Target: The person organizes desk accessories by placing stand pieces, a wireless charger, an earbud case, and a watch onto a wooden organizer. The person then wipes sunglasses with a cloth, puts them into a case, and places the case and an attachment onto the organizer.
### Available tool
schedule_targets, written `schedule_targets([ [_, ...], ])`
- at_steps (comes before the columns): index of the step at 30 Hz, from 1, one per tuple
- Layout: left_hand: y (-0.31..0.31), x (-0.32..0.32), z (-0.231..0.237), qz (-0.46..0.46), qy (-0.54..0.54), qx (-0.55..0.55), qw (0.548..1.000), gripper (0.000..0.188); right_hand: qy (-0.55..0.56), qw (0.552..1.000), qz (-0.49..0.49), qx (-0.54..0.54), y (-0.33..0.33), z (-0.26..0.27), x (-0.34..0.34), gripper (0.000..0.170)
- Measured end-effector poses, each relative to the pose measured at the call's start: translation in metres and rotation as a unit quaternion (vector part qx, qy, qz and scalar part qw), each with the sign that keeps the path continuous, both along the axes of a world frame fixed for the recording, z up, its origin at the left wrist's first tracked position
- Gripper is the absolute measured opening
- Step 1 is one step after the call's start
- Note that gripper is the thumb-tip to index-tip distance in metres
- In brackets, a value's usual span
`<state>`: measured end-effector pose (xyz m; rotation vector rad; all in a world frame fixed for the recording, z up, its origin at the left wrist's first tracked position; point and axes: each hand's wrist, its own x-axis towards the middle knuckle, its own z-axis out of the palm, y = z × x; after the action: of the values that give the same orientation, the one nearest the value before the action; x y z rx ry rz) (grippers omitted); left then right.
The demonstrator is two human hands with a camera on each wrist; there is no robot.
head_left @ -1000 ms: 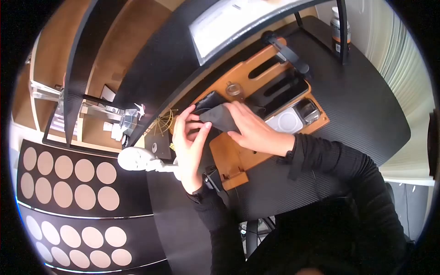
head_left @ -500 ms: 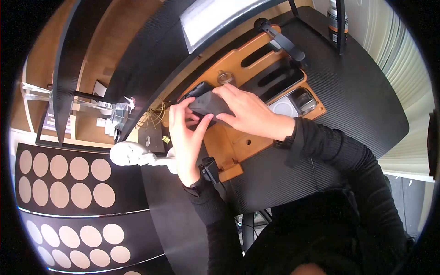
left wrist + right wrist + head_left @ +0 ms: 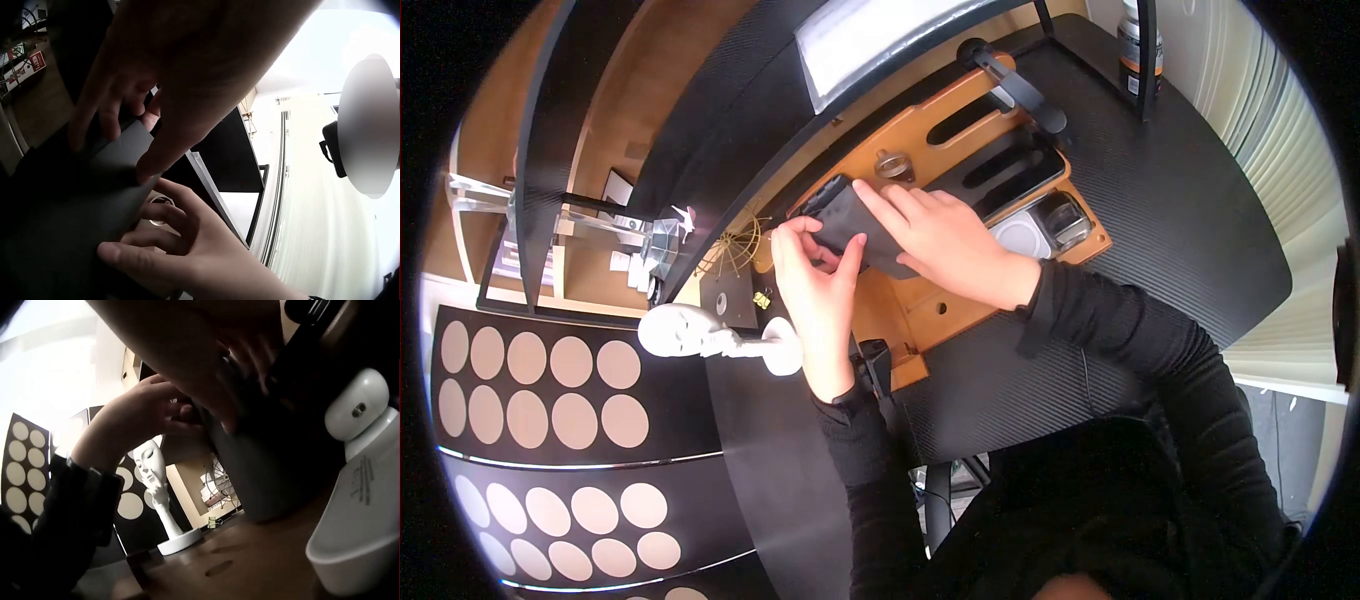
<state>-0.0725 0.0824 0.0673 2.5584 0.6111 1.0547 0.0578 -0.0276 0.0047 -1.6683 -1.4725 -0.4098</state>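
A dark grey, flat-faced case [image 3: 862, 228] is held between both hands over the wooden desk organizer [image 3: 925, 318]. My left hand [image 3: 812, 300] pinches its left end, thumb on the near face and fingers bent round the far edge. At the other side my right hand [image 3: 955, 245] grips it, index finger stretched toward the far corner and thumb near the lower edge. A glossy black part [image 3: 832, 190] shows along the case's far edge. Seen from the left wrist, the case [image 3: 75, 200] has a smooth matte face, with the right thumb pressed on it.
The organizer carries a small glass jar [image 3: 892, 166], a black tray [image 3: 1010, 172] and a white charger pad [image 3: 1022, 236]. To the left stand a white face sculpture [image 3: 675, 332] and a gold wire ornament [image 3: 732, 250]. A bottle [image 3: 1138, 65] stands at the back right.
The head view has shifted slightly. My right index finger has straightened toward the case's far corner, and more of the case's face shows between the hands.
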Motion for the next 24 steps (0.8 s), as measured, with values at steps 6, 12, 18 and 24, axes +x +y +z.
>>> schedule_targets([
  [6, 0.021, -0.047, 0.021, 0.000, 0.078, -0.262, 0.962, 0.036, -0.058, 0.992, -0.062, -0.089, -0.006, 0.006, -0.007, 0.099],
  [12, 0.071, -0.090, -0.038, -0.050, 0.346, -0.176, 0.920, 0.068, -0.085, 0.993, -0.077, -0.010, -0.005, 0.011, -0.001, 0.093],
  [18, 0.084, -0.082, -0.075, -0.140, 0.328, -0.148, 0.922, 0.080, -0.088, 0.995, -0.056, 0.001, -0.009, 0.018, -0.002, 0.091],
  [24, 0.091, -0.091, -0.083, -0.119, 0.367, -0.180, 0.905, 0.089, -0.077, 0.996, 0.023, 0.027, -0.020, 0.036, -0.012, 0.051],
])
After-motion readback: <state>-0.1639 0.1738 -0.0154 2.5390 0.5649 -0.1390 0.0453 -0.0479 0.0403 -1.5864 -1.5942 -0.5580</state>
